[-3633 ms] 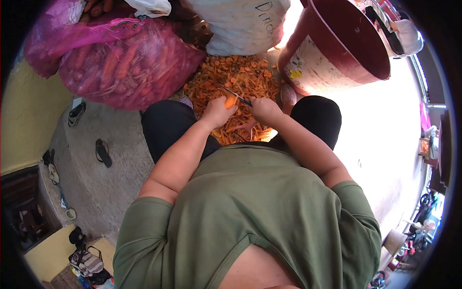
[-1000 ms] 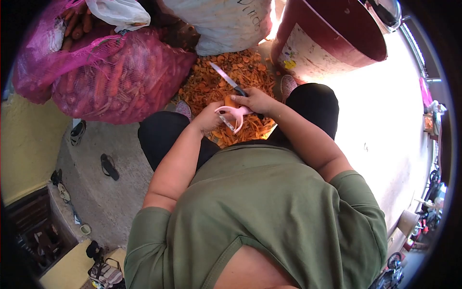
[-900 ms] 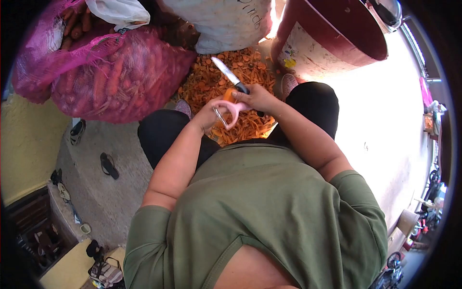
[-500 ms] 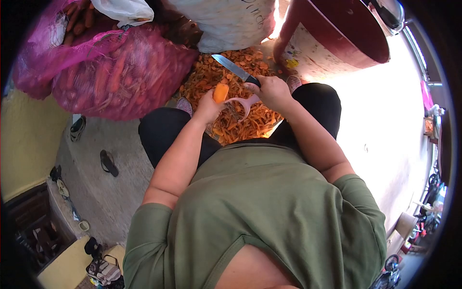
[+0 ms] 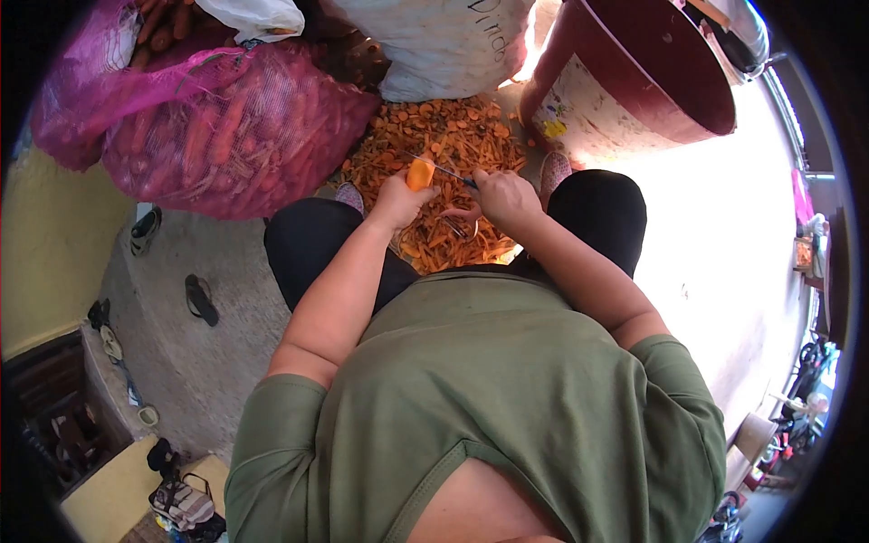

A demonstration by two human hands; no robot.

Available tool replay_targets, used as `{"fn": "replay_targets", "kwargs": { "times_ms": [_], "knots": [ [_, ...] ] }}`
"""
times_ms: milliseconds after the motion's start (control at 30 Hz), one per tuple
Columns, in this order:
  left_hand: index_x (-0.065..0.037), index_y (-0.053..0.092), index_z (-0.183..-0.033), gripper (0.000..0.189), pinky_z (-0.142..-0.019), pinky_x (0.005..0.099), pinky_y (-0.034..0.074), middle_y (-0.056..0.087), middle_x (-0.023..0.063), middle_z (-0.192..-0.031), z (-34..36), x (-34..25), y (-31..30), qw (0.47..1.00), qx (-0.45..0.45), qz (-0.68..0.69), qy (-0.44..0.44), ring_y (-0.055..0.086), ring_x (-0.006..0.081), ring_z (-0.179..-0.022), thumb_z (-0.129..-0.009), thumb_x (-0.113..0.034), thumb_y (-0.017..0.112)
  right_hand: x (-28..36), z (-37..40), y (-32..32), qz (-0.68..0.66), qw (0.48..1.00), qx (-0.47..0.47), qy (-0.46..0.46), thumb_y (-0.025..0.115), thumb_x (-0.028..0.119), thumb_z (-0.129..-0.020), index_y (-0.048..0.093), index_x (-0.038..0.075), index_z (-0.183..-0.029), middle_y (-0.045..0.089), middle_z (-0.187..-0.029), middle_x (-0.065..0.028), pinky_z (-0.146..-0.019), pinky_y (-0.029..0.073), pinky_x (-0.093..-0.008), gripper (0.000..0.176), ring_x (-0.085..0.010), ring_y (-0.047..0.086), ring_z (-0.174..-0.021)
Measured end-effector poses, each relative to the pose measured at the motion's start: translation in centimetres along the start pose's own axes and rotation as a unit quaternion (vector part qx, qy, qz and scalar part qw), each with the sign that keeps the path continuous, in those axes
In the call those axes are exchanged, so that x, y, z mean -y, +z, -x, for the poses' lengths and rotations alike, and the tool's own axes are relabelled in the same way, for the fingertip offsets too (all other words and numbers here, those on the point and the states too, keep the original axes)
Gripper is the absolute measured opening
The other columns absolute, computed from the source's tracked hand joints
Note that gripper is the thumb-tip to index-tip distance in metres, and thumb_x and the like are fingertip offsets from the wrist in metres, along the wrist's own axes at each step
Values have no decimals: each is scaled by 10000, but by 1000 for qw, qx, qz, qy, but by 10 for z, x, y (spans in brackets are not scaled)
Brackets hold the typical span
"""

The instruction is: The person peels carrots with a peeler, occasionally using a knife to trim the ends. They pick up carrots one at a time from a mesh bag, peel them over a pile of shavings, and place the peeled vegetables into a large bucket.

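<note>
My left hand (image 5: 396,203) grips a peeled orange carrot (image 5: 420,174), its end pointing up and away from me. Closed around a dark handle, my right hand (image 5: 509,199) holds a knife (image 5: 447,170). The thin blade reaches left to the carrot's upper end; whether it touches cannot be made out. Below the right fingers shows a pale pink tool, probably a peeler (image 5: 462,215), partly hidden by the hand. Under both hands lies a broad pile of carrot peelings and slices (image 5: 444,131), between my feet.
A pink mesh sack of carrots (image 5: 235,136) stands at far left. Beyond the pile are a white sack (image 5: 444,45) and a large dark red tub (image 5: 597,90). A sandal (image 5: 201,300) lies on the concrete floor (image 5: 235,371) to my left.
The knife has come down and left, from raised and apart to beside the carrot's end. The pink tool has turned and dropped slightly under my right hand. My left hand keeps the carrot.
</note>
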State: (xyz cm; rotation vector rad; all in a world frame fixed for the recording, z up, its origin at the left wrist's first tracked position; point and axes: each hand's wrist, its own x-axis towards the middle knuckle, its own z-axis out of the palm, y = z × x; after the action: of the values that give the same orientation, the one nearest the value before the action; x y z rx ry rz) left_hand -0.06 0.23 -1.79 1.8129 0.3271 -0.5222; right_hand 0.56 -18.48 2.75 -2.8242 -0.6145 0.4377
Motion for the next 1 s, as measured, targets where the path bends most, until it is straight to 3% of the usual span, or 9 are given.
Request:
{"fn": "replay_targets", "kwargs": {
  "times_ms": [233, 333, 433, 533, 633, 733, 833, 933, 1000],
  "knots": [
    [19, 538, -939, 413, -700, 370, 451, 598, 194, -845, -1, 5, 4, 965, -73, -242, 62, 589, 320, -794, -635, -224, 676, -2, -6, 9, -11, 999, 53, 8, 606, 258, -734, 506, -8, -826, 612, -719, -176, -613, 479, -394, 299, -312, 612, -706],
    [20, 534, -934, 400, -707, 374, 451, 598, 197, -835, 4, -3, 3, 957, -81, -268, 73, 583, 328, -798, -637, -212, 670, -8, -11, 24, -31, 999, 28, 2, 560, 260, -774, 506, 2, -818, 602, -695, -180, -599, 473, -404, 267, -320, 605, -675],
    [20, 527, -883, 331, -618, 345, 463, 594, 158, -745, -1, 2, 0, 968, -22, -218, 127, 594, 272, -683, -659, -189, 655, -12, -15, 28, -39, 999, -4, -21, 516, 280, -813, 507, 9, -819, 590, -662, -180, -584, 464, -416, 272, -331, 595, -643],
    [2, 517, -833, 246, -508, 289, 435, 550, 89, -652, 4, -5, -5, 991, 131, 3, 14, 559, 176, -555, -693, -161, 637, -14, -20, 27, -46, 999, -5, -24, 533, 256, -795, 504, -6, -828, 594, -659, -182, -568, 467, -411, 265, -325, 601, -648],
    [-9, 495, -909, 248, -452, 247, 383, 470, 26, -617, 3, -2, -14, 944, 277, 177, -36, 475, 96, -473, -728, -120, 622, -18, -23, 35, -54, 997, -28, -45, 516, 279, -810, 505, -4, -829, 591, -647, -177, -556, 463, -414, 284, -324, 598, -632],
    [-1, 501, -890, 260, -503, 281, 420, 512, 42, -654, -2, 3, -13, 922, 291, 248, -69, 521, 138, -535, -729, -149, 643, -13, -20, 27, -65, 997, -22, -32, 523, 279, -810, 505, -7, -835, 593, -656, -177, -565, 463, -417, 288, -322, 600, -640],
    [11, 508, -879, 299, -574, 306, 442, 549, 65, -696, -3, 4, -3, 987, 144, -7, 72, 557, 178, -612, -729, -197, 663, -10, -16, 24, -60, 998, 2, -14, 545, 265, -795, 503, -13, -846, 600, -684, -181, -594, 465, -416, 286, -322, 604, -676],
    [16, 529, -881, 325, -643, 307, 438, 574, 89, -763, 4, -4, 2, 973, 12, -212, 91, 559, 186, -692, -701, -208, 683, -5, -13, 30, -59, 998, 36, 2, 565, 255, -778, 501, -17, -857, 607, -718, -187, -619, 466, -414, 290, -325, 605, -715],
    [26, 552, -871, 324, -646, 329, 445, 584, 168, -793, 3, -1, 13, 960, -57, -255, 102, 581, 252, -732, -669, -190, 682, -2, -14, 27, -72, 996, 55, 10, 573, 249, -767, 499, -18, -863, 610, -741, -189, -629, 466, -412, 293, -329, 605, -738]
  ]
}}
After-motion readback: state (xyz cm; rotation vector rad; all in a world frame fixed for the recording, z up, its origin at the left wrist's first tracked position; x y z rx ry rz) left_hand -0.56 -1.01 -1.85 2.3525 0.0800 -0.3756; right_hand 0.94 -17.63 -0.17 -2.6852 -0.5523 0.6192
